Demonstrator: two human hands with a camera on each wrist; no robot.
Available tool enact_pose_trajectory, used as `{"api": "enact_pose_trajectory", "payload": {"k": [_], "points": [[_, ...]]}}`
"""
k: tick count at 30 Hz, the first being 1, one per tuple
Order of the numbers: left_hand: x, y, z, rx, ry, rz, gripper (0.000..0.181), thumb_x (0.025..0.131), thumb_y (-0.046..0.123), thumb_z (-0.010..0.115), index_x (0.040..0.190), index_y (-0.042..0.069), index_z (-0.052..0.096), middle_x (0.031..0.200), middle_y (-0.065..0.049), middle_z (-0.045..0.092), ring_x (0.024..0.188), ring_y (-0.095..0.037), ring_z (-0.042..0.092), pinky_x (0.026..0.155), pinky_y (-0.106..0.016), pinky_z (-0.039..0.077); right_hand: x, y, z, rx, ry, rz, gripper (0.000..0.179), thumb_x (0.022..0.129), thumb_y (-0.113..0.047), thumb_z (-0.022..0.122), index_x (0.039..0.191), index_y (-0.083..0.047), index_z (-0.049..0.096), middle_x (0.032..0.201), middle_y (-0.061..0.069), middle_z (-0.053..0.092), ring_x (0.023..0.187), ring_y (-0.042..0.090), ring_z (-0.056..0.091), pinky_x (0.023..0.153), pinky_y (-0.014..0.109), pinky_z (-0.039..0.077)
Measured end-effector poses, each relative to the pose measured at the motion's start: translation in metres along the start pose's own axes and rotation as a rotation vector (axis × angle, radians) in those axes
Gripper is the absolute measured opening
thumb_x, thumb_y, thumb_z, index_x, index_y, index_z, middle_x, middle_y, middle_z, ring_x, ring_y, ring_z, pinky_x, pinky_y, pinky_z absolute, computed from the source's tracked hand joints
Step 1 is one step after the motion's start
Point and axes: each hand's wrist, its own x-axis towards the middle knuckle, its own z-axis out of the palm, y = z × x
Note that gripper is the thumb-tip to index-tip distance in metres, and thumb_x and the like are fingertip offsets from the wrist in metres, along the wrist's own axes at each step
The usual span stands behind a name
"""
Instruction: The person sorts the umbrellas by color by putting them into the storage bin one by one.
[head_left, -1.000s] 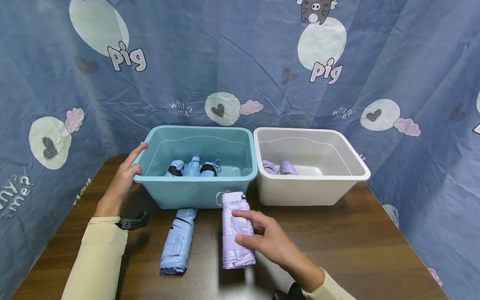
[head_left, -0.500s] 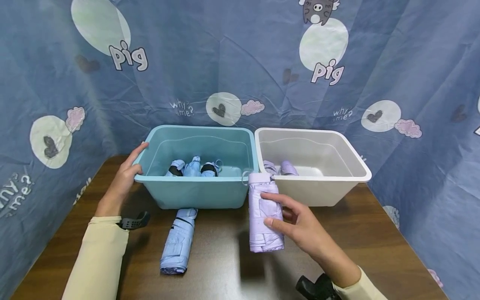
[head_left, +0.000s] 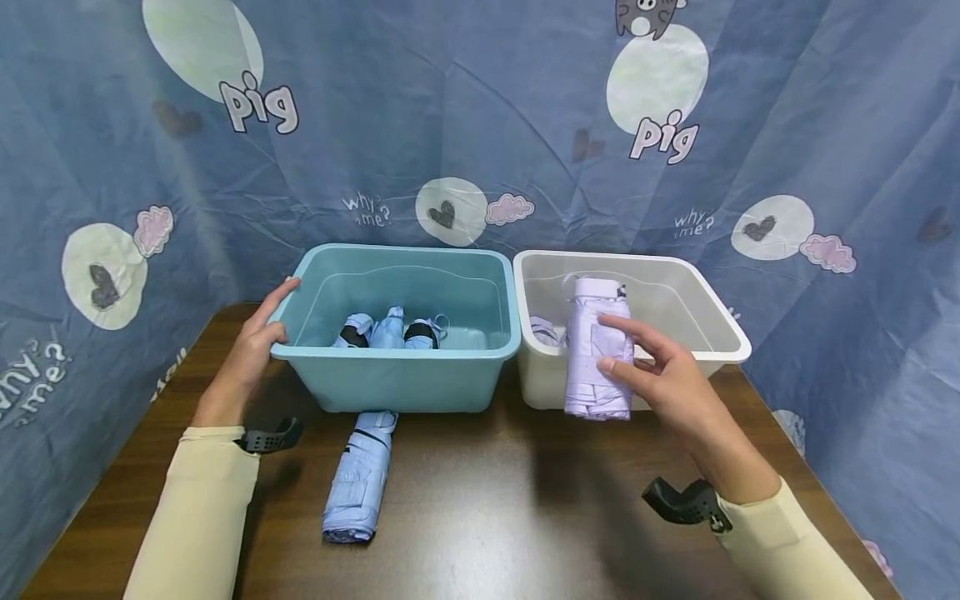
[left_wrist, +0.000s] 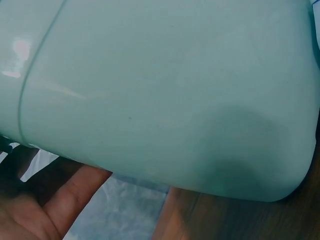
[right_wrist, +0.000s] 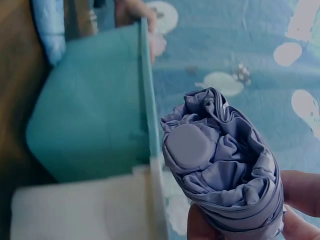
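My right hand (head_left: 667, 379) grips a folded lavender umbrella (head_left: 597, 358) by its right side, with thumb and fingers around it. The umbrella overlaps the front rim of the white bin (head_left: 697, 367) in the head view, its handle end pointing away. In the right wrist view the gathered cloth end of the umbrella (right_wrist: 225, 165) faces the camera. At the left, my left hand (head_left: 251, 354) holds the rim of the teal bin (head_left: 397, 379). The left wrist view shows its fingers (left_wrist: 75, 195) against the bin's outer wall (left_wrist: 165, 110).
Several blue umbrellas (head_left: 387, 329) lie inside the teal bin. A lavender umbrella (head_left: 543, 331) shows in the white bin, partly covered by the held one. Another blue umbrella (head_left: 358, 479) lies on the brown table (head_left: 465, 517) before the teal bin. A printed blue curtain (head_left: 480, 125) hangs behind.
My right hand has carried the lavender umbrella up and to the right, from in front of the teal bin to the white bin's front rim. The left hand keeps its place on the teal rim.
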Motion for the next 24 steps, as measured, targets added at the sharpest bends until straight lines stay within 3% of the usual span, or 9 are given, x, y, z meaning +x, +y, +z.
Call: {"api": "enact_pose_trajectory", "payload": {"k": [5,13,18,24], "points": [[0.001,0.002,0.001,0.009,0.004,-0.013,0.081,0.075,-0.007,0.031,0.153,0.012,0.025,0.162,-0.007,0.008,0.142,-0.035,0.012,0.099,-0.035,0.018,0.014,-0.004,-0.016,0.083,0.048,0.002,0.053,0.087,-0.014,0.070,0.138,-0.019,0.053,0.138,0.009,0.043,0.098,0.014,0.063,0.073,0.029,0.053],[0.003,0.002,-0.001,0.027,0.005,0.004,0.082,0.073,-0.007,0.032,0.153,0.011,0.026,0.162,-0.009,0.008,0.143,-0.036,0.011,0.102,-0.038,0.016,0.045,0.003,-0.039,0.219,0.107,-0.083,0.051,0.086,-0.005,0.070,0.134,-0.014,0.057,0.127,0.008,0.048,0.090,0.012,0.063,0.069,0.025,0.053],[0.003,0.003,-0.001,0.041,-0.004,0.015,0.081,0.074,-0.007,0.032,0.153,0.010,0.024,0.161,-0.010,0.009,0.143,-0.035,0.010,0.100,-0.035,0.016,0.065,0.006,-0.051,0.181,0.174,-0.070,0.052,0.085,-0.009,0.071,0.135,-0.015,0.057,0.125,0.007,0.050,0.093,0.012,0.060,0.072,0.024,0.052],[-0.001,0.003,0.000,0.054,-0.006,-0.001,0.082,0.074,-0.007,0.031,0.154,0.010,0.023,0.161,-0.011,0.009,0.144,-0.039,0.008,0.105,-0.054,0.012,0.085,0.016,-0.063,0.106,0.197,-0.034,0.054,0.085,-0.012,0.072,0.137,-0.016,0.055,0.133,0.009,0.044,0.098,0.013,0.057,0.074,0.022,0.052]]}}
